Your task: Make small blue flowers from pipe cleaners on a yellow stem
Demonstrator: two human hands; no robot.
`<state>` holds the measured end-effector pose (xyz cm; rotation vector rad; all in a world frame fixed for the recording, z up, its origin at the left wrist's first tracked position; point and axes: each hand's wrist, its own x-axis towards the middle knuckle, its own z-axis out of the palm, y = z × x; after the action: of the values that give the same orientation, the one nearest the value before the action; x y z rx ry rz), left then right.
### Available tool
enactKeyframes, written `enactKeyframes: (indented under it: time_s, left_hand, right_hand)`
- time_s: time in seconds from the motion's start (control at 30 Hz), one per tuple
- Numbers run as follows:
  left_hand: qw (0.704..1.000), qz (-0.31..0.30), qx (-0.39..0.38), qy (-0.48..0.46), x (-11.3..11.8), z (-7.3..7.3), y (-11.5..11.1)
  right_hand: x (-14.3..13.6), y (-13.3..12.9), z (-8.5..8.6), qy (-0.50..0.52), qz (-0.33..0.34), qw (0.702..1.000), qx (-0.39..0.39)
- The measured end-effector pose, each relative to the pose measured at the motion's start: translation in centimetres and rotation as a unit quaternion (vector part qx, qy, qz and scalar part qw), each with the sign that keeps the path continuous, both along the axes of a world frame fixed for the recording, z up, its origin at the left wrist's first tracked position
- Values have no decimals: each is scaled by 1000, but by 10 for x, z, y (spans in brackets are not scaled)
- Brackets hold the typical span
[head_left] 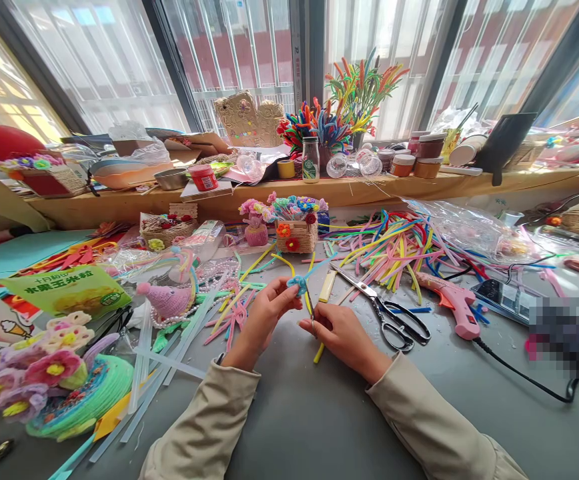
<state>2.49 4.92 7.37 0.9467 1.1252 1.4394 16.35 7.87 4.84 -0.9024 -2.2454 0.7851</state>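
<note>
My left hand pinches a small blue pipe cleaner flower between thumb and fingers, above the grey table. A straight blue stem runs from it up to the right. Close beside it, my right hand is closed on a thin dark metal tool, whose tip points up at the flower. The fingers cover most of this tool, so its exact kind is hidden. Yellow pipe cleaners lie under and behind my hands. Just past my right hand are a pale yellow stick and large black-handled scissors, lying partly open.
A pink glue gun with a black cord lies at right. Behind it spreads a heap of coloured pipe cleaners. Clear glue sticks and a fuzzy flower piece are at left. A woven flower basket stands ahead, below the crowded sill.
</note>
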Motion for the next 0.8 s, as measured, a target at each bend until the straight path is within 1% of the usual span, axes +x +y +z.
enactKeyframes:
  time_s: [0.1, 0.23, 0.43, 0.67, 0.8]
  left_hand:
    - [1000, 10, 1, -6, 0, -1, 0]
    - [999, 39, 8, -21, -1, -1, 1]
    - [997, 72, 13, -37, -2, 3, 2]
    - [996, 74, 30, -36, -2, 0, 1]
    - [996, 72, 31, -38, 0, 0, 1]
  right_hand:
    - [0, 1, -2, 5, -7, 1000, 7]
    - [-1, 2, -4, 13, -7, 1000, 3]
    - [-1, 2, -3, 20, -14, 1000, -3]
    - [0, -2, 0, 1, -12, 1000, 12]
    - [0, -2, 1, -7, -4, 1000, 0]
